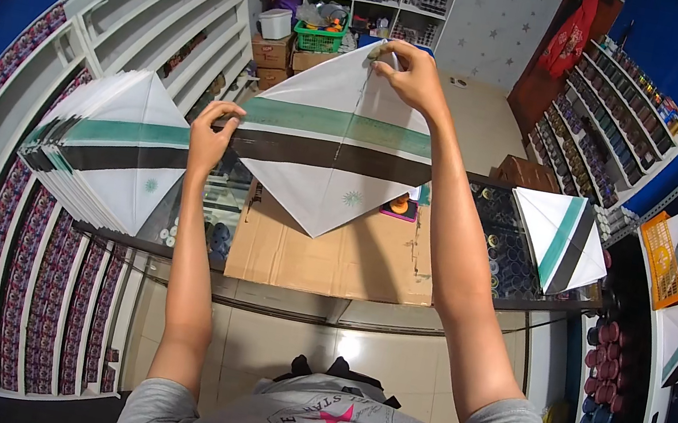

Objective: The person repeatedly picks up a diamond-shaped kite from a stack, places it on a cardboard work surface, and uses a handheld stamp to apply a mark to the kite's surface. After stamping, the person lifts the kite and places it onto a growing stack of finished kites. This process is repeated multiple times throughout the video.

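Observation:
A white diamond-shaped paper kite with a green and a black stripe and a small green stamped mark is raised over a cardboard sheet. My right hand pinches it near the top corner. At its left corner, my left hand holds the edge between thumb and fingers. A thick stack of similar kites leans at the left. On the counter's right side lie more striped kites. Partly behind the held kite, an orange-handled stamp rests on a pink-edged pad.
The glass display counter holds round spools. White shelves line the left, and shelves of thread spools stand at the right. An orange basket sits beside further kites. Across the counter are a green basket and cardboard boxes.

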`<state>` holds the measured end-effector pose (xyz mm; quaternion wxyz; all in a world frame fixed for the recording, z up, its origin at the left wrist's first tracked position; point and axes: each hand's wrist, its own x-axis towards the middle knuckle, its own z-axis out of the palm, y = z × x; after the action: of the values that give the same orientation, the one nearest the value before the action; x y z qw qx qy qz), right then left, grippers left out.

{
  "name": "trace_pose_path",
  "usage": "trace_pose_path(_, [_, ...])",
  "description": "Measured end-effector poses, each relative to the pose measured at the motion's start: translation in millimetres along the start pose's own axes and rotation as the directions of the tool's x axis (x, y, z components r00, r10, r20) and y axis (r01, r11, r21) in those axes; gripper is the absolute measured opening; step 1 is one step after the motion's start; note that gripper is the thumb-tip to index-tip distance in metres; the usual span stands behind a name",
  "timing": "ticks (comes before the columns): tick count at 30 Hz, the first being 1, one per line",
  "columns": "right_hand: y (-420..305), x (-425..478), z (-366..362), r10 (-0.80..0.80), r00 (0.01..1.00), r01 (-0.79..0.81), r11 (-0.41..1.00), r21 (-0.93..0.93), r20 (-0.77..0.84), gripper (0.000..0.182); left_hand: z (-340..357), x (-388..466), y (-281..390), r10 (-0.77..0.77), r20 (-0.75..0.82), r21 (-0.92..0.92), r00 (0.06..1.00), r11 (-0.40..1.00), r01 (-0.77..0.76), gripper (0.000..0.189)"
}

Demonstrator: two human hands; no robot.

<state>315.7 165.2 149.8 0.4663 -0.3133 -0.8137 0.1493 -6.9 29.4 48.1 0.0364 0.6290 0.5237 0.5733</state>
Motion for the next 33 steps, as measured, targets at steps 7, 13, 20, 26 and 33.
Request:
trace_pose_path(7, [14,-16,-11,-0.043,0.998,0.05,0.985,0.167,-0.04,0.023,-19,12,28,-0.041,0.013,0.017,0.999,0.999,0.041,0.01])
trace_pose_path(13, [30,-41,-10,0.017,1.0,-0.017,0.987,0.162,-0.001,0.019,-29,15,37,-0.01,0.002,0.007,1.0,1.0,0.01,0.011])
trace_pose_path(20, [29,-72,11,0.062,0.996,-0.073,0.983,0.167,0.07,0.016,-35,-2,44,-0.003,-0.028,0.034,1.0,0.999,0.004,0.009])
trace_pose_path(26, [32,-83,33,0.125,0.983,-0.141,0.983,0.117,0.135,0.015,-46,-13,32,0.037,0.002,0.086,0.999,0.996,-0.037,0.009])
trace_pose_path(33, [-2,-79,66,0.133,0.981,-0.155,0.976,0.156,0.144,0.016,-91,-21,16,0.022,0.049,0.096,0.999,0.995,-0.027,0.009])
